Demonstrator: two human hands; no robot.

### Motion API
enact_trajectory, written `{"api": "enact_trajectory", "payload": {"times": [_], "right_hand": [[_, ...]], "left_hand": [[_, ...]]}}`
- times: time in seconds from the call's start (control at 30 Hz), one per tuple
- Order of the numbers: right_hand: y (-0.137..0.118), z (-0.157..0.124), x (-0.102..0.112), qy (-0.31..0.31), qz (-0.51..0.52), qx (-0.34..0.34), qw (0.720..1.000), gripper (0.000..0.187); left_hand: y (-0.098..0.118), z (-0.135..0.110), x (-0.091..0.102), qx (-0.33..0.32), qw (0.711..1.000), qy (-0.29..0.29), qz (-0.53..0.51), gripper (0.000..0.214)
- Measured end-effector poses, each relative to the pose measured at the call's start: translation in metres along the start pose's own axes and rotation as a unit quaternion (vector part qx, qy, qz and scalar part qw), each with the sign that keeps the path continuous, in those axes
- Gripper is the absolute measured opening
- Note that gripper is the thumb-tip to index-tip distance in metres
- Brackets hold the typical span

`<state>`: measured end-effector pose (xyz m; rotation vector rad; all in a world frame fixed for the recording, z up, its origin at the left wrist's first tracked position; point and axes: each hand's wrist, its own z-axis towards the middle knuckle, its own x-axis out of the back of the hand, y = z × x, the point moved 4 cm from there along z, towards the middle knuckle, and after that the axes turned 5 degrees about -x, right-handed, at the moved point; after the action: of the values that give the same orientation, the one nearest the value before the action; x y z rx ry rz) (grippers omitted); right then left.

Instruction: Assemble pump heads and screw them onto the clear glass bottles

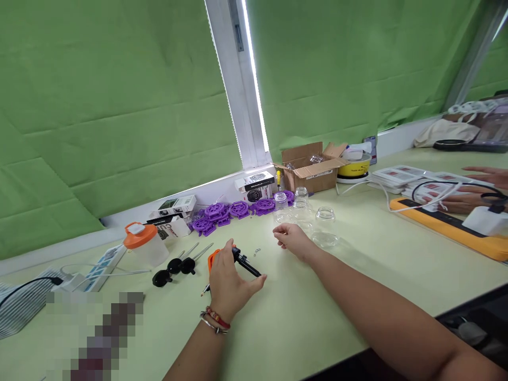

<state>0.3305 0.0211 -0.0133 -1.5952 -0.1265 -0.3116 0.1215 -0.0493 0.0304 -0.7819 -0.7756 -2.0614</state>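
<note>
My left hand (228, 283) grips a black rod-like tool (246, 264) with an orange part at its near end, holding it just above the pale green table (301, 317). My right hand (292, 239) rests on the table a little to the right, fingers loosely curled, with nothing visible in them. A tiny metal piece (257, 250) lies between the two hands. Three clear glass jars (324, 226) stand just beyond my right hand.
Black-handled screwdrivers (178, 264), an orange-lidded plastic cup (143, 244) and a power strip (101, 267) lie at left. Purple plastic wheels (234, 210), small boxes and an open cardboard box (311, 168) line the window sill. Another person's hands (474, 193) rest at far right by an orange-edged board (448, 226).
</note>
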Motion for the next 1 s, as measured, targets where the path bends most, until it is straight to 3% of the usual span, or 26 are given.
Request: {"api": "enact_trajectory", "payload": {"times": [0.1,0.2,0.37,0.53,1.0], "right_hand": [[0.010,0.011,0.000,0.004,-0.066,0.045,0.997,0.013],[0.012,0.014,-0.014,-0.025,-0.100,0.099,0.990,0.015],[0.007,0.013,-0.038,-0.056,-0.238,0.182,0.952,0.021],[0.004,0.015,-0.044,-0.044,-0.290,0.182,0.938,0.018],[-0.002,0.014,-0.048,-0.060,-0.317,0.189,0.927,0.014]], "left_hand": [[-0.001,0.000,-0.001,0.003,1.000,-0.002,-0.003,0.094],[-0.001,0.000,-0.002,0.007,1.000,-0.010,-0.006,0.094],[-0.004,0.000,-0.001,0.023,0.999,-0.020,-0.011,0.094],[-0.003,0.001,0.001,0.026,0.999,-0.021,-0.026,0.092],[-0.007,0.001,0.001,0.044,0.996,-0.049,-0.053,0.092]]}}
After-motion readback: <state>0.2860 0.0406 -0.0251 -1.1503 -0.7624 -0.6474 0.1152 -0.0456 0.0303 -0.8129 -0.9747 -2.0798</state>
